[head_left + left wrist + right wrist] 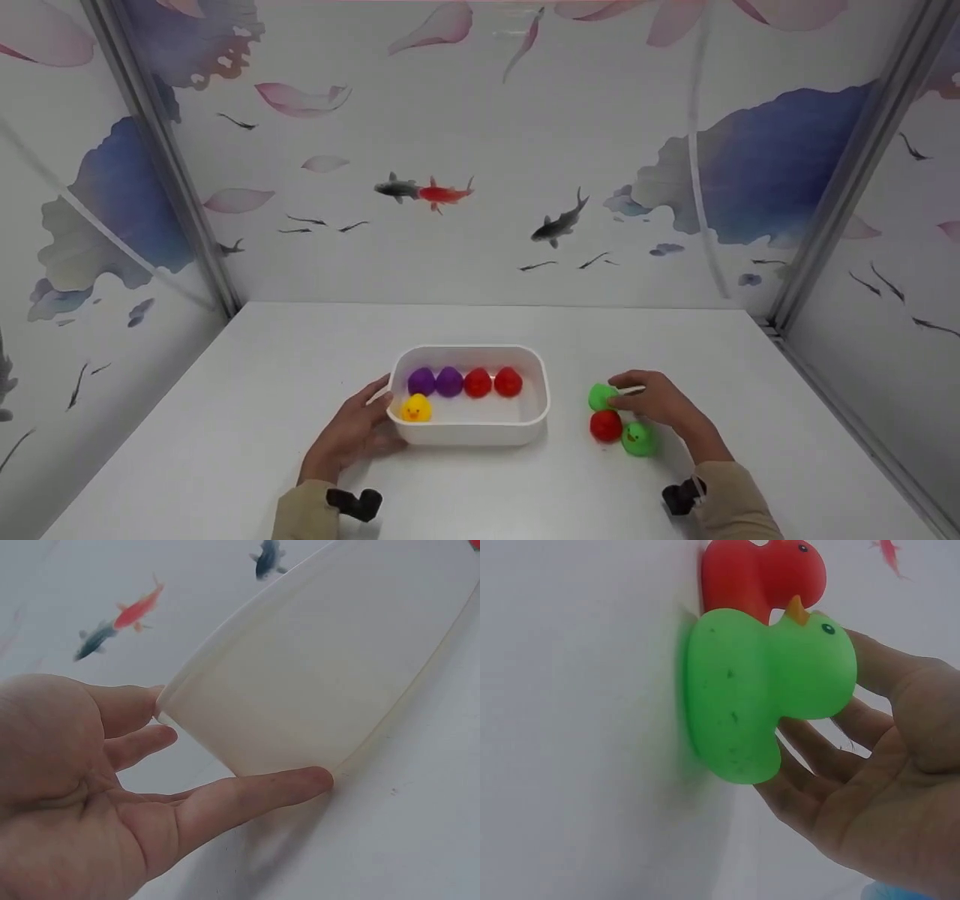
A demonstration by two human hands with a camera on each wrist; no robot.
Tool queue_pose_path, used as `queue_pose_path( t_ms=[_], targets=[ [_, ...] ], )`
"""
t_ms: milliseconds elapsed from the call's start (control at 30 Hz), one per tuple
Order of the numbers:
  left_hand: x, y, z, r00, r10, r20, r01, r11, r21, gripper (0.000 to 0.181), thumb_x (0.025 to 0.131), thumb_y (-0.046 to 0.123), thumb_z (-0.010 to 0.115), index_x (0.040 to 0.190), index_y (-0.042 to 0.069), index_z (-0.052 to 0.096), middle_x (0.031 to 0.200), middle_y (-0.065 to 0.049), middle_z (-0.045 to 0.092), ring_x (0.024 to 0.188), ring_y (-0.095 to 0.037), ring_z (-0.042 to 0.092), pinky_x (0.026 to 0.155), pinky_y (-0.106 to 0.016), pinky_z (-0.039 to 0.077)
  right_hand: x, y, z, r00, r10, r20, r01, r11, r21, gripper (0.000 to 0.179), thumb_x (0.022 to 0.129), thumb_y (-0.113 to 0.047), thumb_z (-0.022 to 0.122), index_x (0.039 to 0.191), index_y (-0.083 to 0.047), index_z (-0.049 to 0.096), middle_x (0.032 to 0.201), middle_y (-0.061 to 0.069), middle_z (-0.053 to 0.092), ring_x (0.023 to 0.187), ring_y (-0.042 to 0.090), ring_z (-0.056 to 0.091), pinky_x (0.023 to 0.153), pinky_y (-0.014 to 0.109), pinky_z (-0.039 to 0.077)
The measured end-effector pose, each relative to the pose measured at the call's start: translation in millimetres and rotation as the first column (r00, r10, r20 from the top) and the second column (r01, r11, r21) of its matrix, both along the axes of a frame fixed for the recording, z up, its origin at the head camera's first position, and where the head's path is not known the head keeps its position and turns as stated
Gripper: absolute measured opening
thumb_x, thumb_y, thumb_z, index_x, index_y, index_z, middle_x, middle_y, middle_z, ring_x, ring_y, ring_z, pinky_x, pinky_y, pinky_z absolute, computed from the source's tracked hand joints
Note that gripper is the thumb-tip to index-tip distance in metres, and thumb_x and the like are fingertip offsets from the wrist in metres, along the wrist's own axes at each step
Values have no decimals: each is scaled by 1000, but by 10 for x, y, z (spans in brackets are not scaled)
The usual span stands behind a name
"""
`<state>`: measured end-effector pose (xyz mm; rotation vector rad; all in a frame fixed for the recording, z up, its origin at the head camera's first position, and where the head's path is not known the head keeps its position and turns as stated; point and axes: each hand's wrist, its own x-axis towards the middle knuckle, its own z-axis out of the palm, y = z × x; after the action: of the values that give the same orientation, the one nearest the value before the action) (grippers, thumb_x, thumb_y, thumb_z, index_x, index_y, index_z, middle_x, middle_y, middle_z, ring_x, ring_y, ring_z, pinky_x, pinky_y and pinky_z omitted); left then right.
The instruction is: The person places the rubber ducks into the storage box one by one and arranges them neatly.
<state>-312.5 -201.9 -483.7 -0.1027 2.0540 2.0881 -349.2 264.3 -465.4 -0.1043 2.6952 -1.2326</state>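
A white plastic box (470, 433) stands on the table, with two purple rubber ducks (448, 382), two red rubber ducks (508, 382) and a yellow rubber duck (415, 409) inside. My left hand (352, 429) touches the box's left end, its digits fairly straight at the rim and lower wall. Right of the box, my right hand (656, 397) holds a green rubber duck (601, 397) between thumb and fingers. Another red rubber duck (606, 427) and a second green rubber duck (735, 694) sit just in front. In the right wrist view the nearer green duck hides the fingertips.
The white table (480, 495) is walled at the back and both sides by white panels (480, 255) printed with fish and petals. Metal posts (176, 172) stand at the corners. Black wrist mounts (356, 504) sit at both sleeves.
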Motion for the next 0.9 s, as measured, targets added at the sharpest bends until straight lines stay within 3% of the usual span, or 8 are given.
queue_pose_path(
  t_ms=[267,567,900],
  targets=[
    [7,11,24,1000,-4,-9,4,1000,10,58,107,27,47,160,16,25,159,-26,34,142,-48,42,91,-56,58,-8,-40,-6,1000,-21,7,21,1000,22,46,93,-23,72,133,-4,62,137,21,59,118,34,63,97,45,57],
    [-10,36,12,1000,24,7,-24,995,-92,60,105,33,51,159,19,28,157,-25,39,139,-46,47,89,-50,61,-13,-56,-31,998,-61,-1,61,998,25,45,92,-25,73,129,-2,63,135,21,60,118,36,62,94,45,58],
    [17,33,35,1000,16,-4,-16,997,-78,61,106,33,49,160,17,26,157,-27,38,140,-48,45,88,-51,61,6,-125,100,994,-90,-59,90,996,-14,45,91,-32,74,126,-5,64,134,20,62,124,38,59,99,46,57]
  ],
)
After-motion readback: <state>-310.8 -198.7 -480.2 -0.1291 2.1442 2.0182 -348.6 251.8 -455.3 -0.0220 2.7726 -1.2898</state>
